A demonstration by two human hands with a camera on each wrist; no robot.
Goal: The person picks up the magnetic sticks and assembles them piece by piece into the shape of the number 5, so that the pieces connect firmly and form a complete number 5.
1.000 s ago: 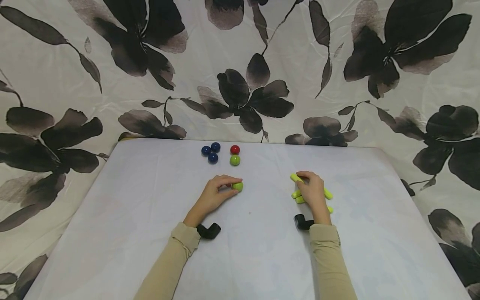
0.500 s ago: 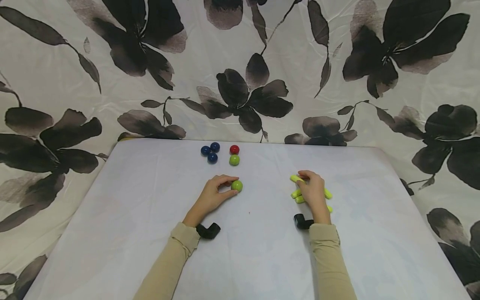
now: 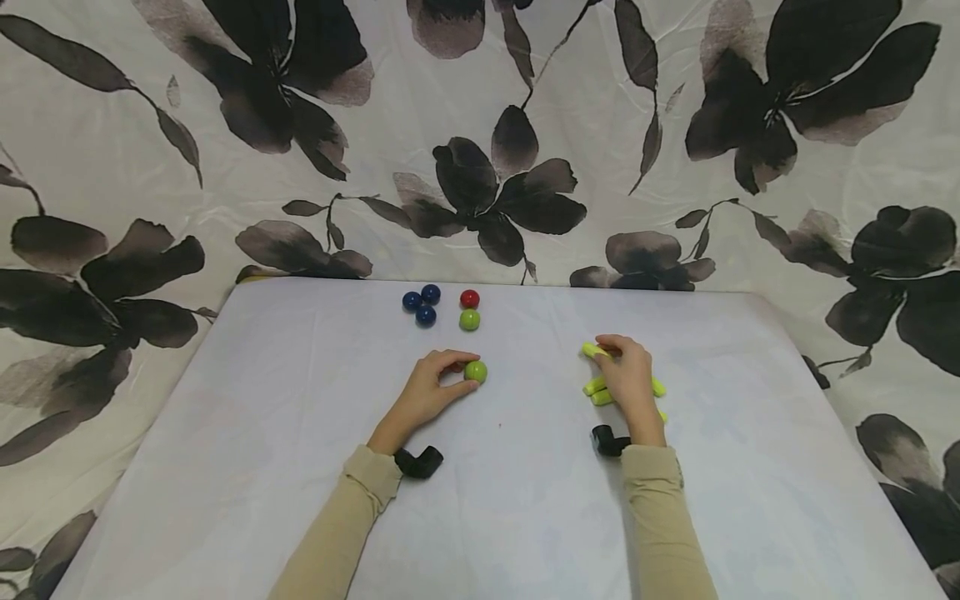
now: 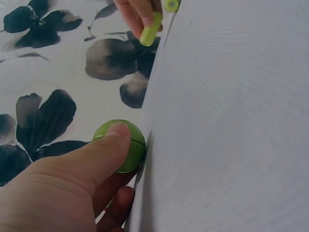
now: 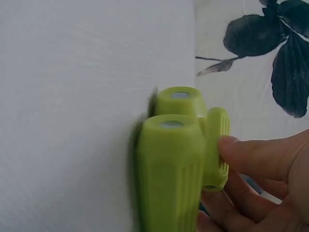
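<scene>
My left hand [image 3: 427, 392] pinches a shiny green ball [image 3: 476, 372] between thumb and fingers, low at the white tabletop. The left wrist view shows a seam across this ball [image 4: 135, 150]. To the right, my right hand [image 3: 632, 375] grips a short yellow-green ribbed stick [image 3: 594, 351] over several similar sticks [image 3: 602, 398]. Up close in the right wrist view, the thumb presses on the held stick's ribs [image 5: 215, 150]. Two other sticks, with pale round ends, lie beside it, the nearer stick [image 5: 170, 169] partly covering the other. My palm and wrist hide part of the pile.
Near the table's far edge sit three dark blue balls [image 3: 426, 316], a red ball [image 3: 469, 298] and another green ball [image 3: 469, 320]. A flower-printed cloth [image 3: 480, 192] hangs behind the white table [image 3: 510, 508]. Black camera mounts [image 3: 420, 462] jut from both wrists.
My right hand has shifted slightly away from me, the held stick moving with it off the pile. My left hand and its green ball have barely moved.
</scene>
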